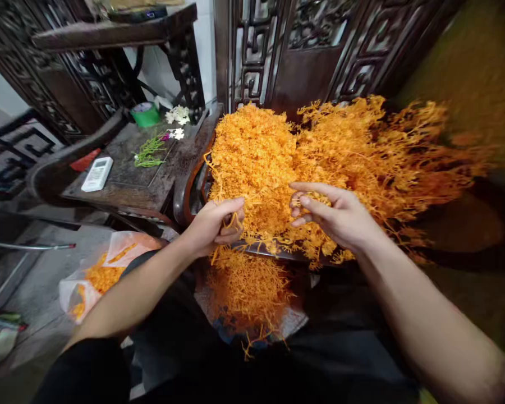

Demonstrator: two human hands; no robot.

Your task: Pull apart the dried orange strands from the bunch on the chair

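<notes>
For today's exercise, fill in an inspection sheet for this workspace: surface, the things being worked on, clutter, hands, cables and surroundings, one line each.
Surface: dark carved wooden seat, mostly buried under the pile.
Things worked on: large heap of orange strands; a smaller heap on a cloth below it, on the lap.
Clutter: side table with a white remote, green tape roll, green stems and white flowers; a plastic bag of orange strands on the floor.
Hands: left hand pinches a few strands; right hand has its fingers curled on the pile.
Cables: nothing seen.
Surroundings: dark carved wooden screens behind; grey floor.
</notes>
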